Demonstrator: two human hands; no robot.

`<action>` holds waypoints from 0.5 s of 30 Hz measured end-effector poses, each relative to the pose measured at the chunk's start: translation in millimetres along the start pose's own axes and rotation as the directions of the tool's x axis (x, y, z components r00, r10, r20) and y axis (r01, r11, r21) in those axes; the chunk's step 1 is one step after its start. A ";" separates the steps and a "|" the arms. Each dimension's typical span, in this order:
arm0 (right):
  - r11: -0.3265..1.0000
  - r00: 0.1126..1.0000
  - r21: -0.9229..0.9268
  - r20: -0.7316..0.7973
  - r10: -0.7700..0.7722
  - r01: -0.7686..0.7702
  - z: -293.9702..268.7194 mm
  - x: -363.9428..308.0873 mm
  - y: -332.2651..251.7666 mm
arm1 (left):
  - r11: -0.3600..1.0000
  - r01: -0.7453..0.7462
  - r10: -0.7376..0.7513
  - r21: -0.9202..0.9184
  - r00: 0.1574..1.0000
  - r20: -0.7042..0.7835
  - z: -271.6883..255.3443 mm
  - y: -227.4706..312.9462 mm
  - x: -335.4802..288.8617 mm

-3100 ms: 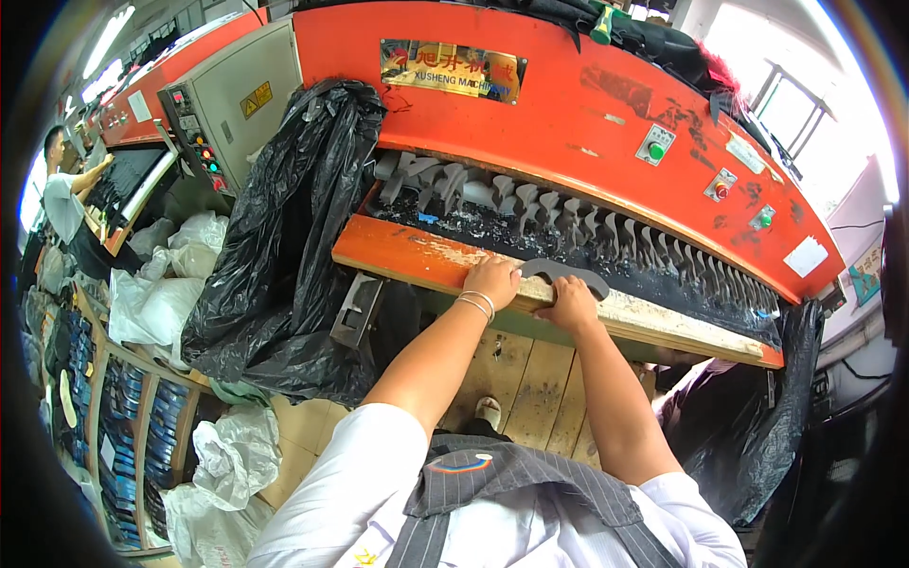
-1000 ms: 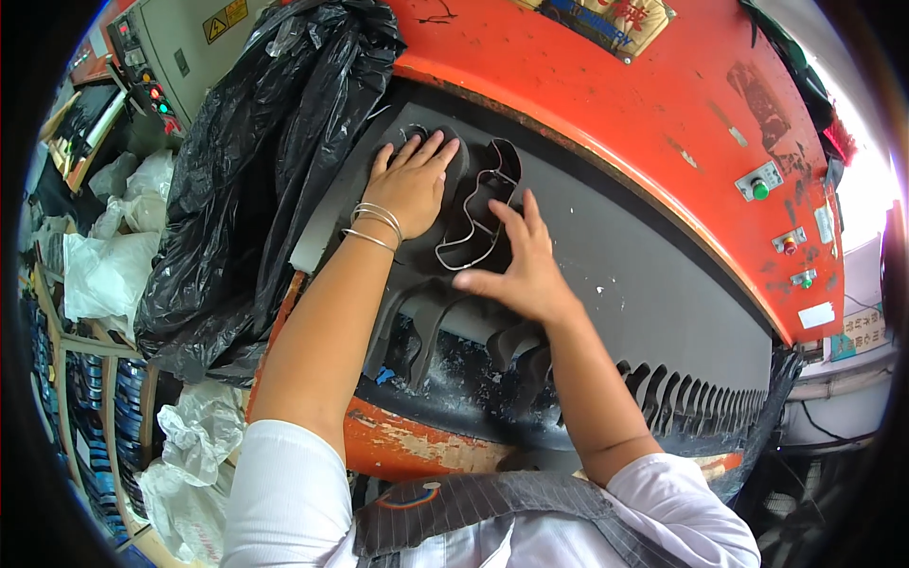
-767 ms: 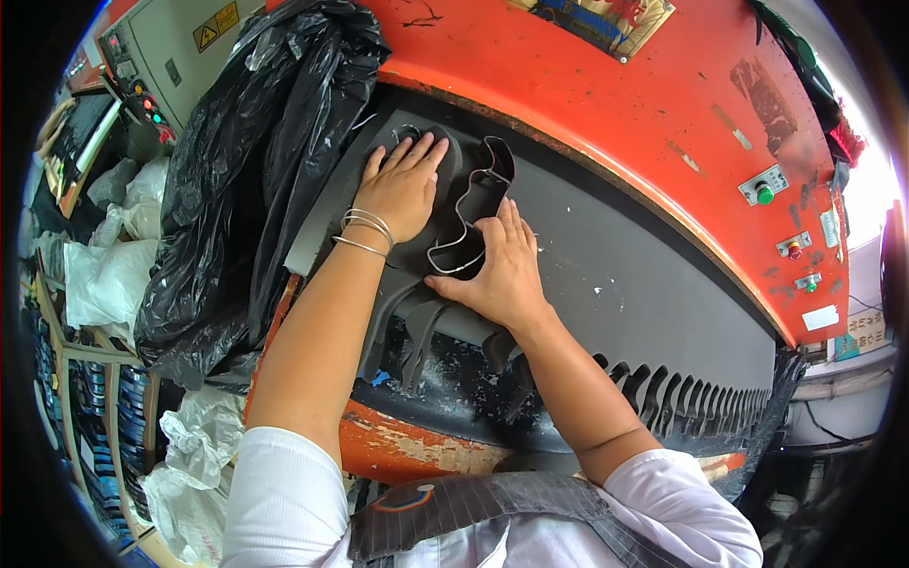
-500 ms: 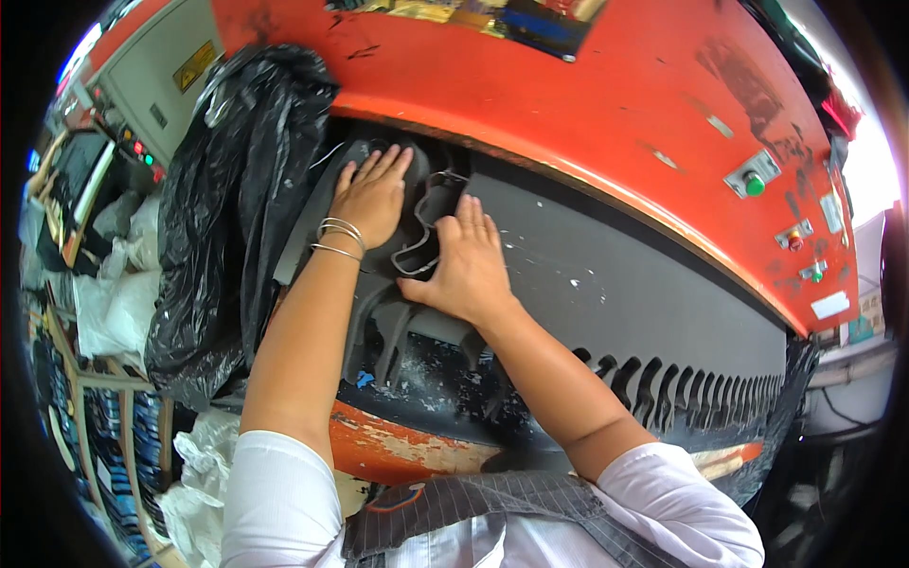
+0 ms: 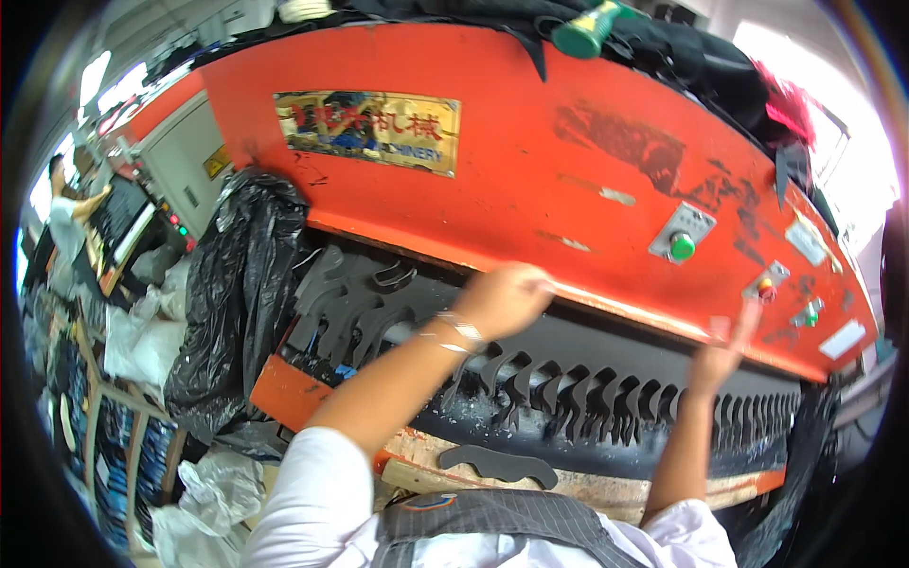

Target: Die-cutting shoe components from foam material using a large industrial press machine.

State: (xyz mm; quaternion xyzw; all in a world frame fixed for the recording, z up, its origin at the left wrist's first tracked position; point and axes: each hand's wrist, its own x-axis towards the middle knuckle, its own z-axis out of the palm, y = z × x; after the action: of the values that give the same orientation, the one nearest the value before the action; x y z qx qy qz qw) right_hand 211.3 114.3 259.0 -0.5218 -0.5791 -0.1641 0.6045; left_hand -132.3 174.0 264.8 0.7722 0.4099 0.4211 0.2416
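Silver bangles (image 5: 460, 328) circle the wrist of the left hand (image 5: 502, 303), whose fingers curl inward before the lower edge of a long, scuffed orange-red machine beam (image 5: 516, 213); whether they hold or touch anything cannot be told. Well apart, the right hand (image 5: 720, 360) is raised and blurred, fingers pointing up just below a round red button (image 5: 766, 290); its openness, contact and contents cannot be told. Beneath the beam lies a flat dark-grey sheet (image 5: 606, 348), with a row of wavy dark-grey strips (image 5: 568, 402) along its near side. Nearer the body, a wavy grey flat piece (image 5: 499, 466) rests on a worn wooden ledge (image 5: 587, 492). Crumpled black plastic (image 5: 227, 312) hangs at the left; farther off, another person (image 5: 66, 222) stands at a bench.
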 end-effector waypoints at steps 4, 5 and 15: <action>0.864 0.905 -0.491 -0.409 -0.115 -0.112 -198.6 126.8 229.4 | 0.855 -0.491 0.499 -0.166 0.866 0.014 86.2 105.2 55.4; 0.714 0.863 -0.670 -0.467 -0.191 -0.204 -234.2 148.4 256.1 | 0.808 -0.570 0.578 -0.148 0.816 0.007 94.5 128.4 62.7; 0.968 0.922 -0.095 -0.338 0.187 -0.231 -175.3 71.9 119.9 | 0.948 -0.291 0.254 0.132 0.936 0.242 89.5 101.1 13.4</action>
State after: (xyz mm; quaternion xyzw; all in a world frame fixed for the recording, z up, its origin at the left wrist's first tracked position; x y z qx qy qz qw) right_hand 420.0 47.7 306.6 -0.5855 -0.3997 -0.2209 0.6697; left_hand -8.7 127.4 296.2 0.8812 0.3025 0.3261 0.1601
